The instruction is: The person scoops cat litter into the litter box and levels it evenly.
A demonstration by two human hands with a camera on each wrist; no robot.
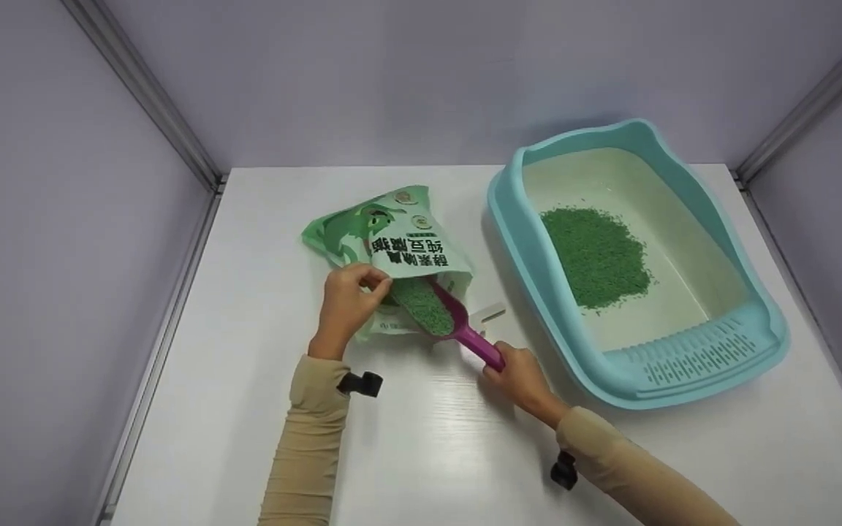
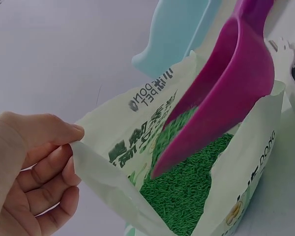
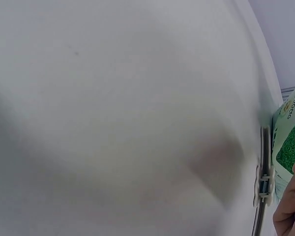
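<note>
Right hand (image 1: 523,376): closed round the handle of a magenta litter scoop (image 1: 479,349), grip firm by appearance.

Left hand (image 1: 348,299): thumb and forefinger pinching the upper lip of the bag's mouth; remaining fingers loosely curled, holding nothing.

Litter scoop: bowl within the bag's mouth, tip angled down toward the green pellets (image 2: 184,191); size of load cannot be told.

Cat-litter bag (image 1: 410,219): pale green, printed with dark Chinese characters and a green cat; lying on the table, mouth toward the person.

Step in hand, as judged: loading the scoop. Next move would call for the lip kept raised and the bowl levelled before it clears the bag's edge, lest pellets spill.

Litter tray (image 1: 552,292): to the right, apart from the bag; light-blue rim, pale base, slotted near ledge, one heap of pellets (image 1: 596,259) toward the left.

Clip-like strip (image 1: 492,313): pale, between bag and tray.

Sleeves (image 1: 311,438): tan, a black wrist mount (image 1: 362,383) at each cuff.

Surface: white table (image 1: 406,453).

Room: plain pale-lilac walls (image 1: 435,80), grey metal framing (image 1: 147,84) at the corners.
</note>
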